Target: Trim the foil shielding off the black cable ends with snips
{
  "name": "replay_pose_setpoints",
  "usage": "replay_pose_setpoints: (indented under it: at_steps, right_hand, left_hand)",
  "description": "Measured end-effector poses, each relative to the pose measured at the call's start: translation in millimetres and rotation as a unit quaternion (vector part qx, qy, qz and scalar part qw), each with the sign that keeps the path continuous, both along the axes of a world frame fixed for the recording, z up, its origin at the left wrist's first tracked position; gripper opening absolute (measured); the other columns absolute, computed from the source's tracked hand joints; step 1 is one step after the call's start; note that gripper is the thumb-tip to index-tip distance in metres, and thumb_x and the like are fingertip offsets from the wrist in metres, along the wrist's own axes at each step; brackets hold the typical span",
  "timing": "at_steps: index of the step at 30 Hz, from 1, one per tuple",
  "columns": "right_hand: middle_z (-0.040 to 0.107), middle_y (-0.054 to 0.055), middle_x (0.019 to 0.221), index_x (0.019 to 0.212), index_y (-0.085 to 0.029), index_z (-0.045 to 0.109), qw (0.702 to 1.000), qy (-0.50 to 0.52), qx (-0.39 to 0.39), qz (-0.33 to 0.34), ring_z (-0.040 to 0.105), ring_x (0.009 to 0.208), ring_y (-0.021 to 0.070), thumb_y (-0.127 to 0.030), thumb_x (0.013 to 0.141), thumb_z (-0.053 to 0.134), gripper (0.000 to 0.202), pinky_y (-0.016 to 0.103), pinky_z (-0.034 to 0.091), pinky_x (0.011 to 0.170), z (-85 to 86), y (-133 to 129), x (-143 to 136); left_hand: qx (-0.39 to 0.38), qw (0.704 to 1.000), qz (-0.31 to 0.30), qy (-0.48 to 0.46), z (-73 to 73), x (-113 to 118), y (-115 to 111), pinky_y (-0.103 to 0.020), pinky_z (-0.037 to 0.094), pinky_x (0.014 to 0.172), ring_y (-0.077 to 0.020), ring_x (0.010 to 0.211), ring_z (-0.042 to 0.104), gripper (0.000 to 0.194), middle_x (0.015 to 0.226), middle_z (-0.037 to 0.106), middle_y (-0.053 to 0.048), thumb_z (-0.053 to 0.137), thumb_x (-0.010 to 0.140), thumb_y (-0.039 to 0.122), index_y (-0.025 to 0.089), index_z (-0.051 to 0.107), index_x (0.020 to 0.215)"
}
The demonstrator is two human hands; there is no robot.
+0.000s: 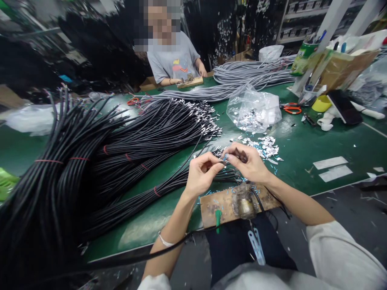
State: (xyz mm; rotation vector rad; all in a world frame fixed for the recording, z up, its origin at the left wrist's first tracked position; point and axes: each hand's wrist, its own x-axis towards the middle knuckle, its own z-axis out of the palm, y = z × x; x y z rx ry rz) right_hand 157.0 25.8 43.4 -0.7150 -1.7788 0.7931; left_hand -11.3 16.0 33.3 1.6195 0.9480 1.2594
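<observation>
My left hand is closed in a pinch on the end of a black cable, most of which its fingers hide. Fingertip to fingertip with it, my right hand pinches a small blue wire at that cable end. A dark brown object shows among my right fingers; its kind is unclear. Just below both hands lies a wooden board with a worn metal fixture on it. To the left, a tied bundle of black cables points its stripped ends toward my hands.
More black cable bundles pile up at left. Behind my hands are white scraps and a clear plastic bag. Orange-handled scissors and a phone lie right. Across the table sits a person near grey cable coils.
</observation>
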Motion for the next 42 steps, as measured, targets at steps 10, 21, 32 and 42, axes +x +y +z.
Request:
replay_pose_setpoints:
  at_steps: [10,21,32,42]
  right_hand:
    - [0.050,-0.002,0.061,0.070,-0.017,0.059,0.997,-0.034,0.037,-0.063,0.042,0.055,0.0084,-0.030,0.088,0.054,0.023,0.023,0.035,0.051,3.1,-2,0]
    - [0.058,-0.002,0.064,0.077,-0.017,0.061,0.999,-0.024,0.042,-0.025,0.049,0.054,0.0082,-0.026,0.083,0.060,0.011,0.021,0.041,0.051,-7.2,-12,-10]
    - [0.065,0.004,0.080,0.100,-0.018,0.068,0.997,-0.026,0.060,-0.039,0.057,0.071,0.0118,-0.027,0.090,0.053,0.021,0.027,0.047,0.066,2.7,-9,-4]
    - [0.058,0.001,0.070,0.098,-0.018,0.071,0.998,-0.019,0.049,-0.030,0.051,0.063,0.0101,-0.025,0.090,0.053,0.021,0.024,0.041,0.058,3.5,-9,-4]
  left_hand:
    - [0.255,0.938,0.179,0.154,4.4,0,-9,-0.021,0.037,0.050,-0.0090,0.055,0.049,0.006,0.062,0.056,0.001,0.066,0.076,0.015,0.016,0.064,0.071]
    - [0.214,0.955,0.189,0.084,11.1,0,-16,-0.021,0.034,0.050,-0.0084,0.058,0.046,0.014,0.066,0.054,0.001,0.063,0.081,0.018,0.020,0.071,0.092]
    - [0.282,0.929,0.198,0.135,15.5,-3,-20,-0.020,0.035,0.051,-0.0066,0.058,0.046,0.018,0.068,0.060,0.002,0.065,0.076,0.010,0.019,0.070,0.091]
    - [0.294,0.922,0.205,0.145,16.2,-2,-21,-0.019,0.035,0.050,-0.0061,0.056,0.046,0.016,0.067,0.059,0.002,0.066,0.076,0.009,0.017,0.069,0.089]
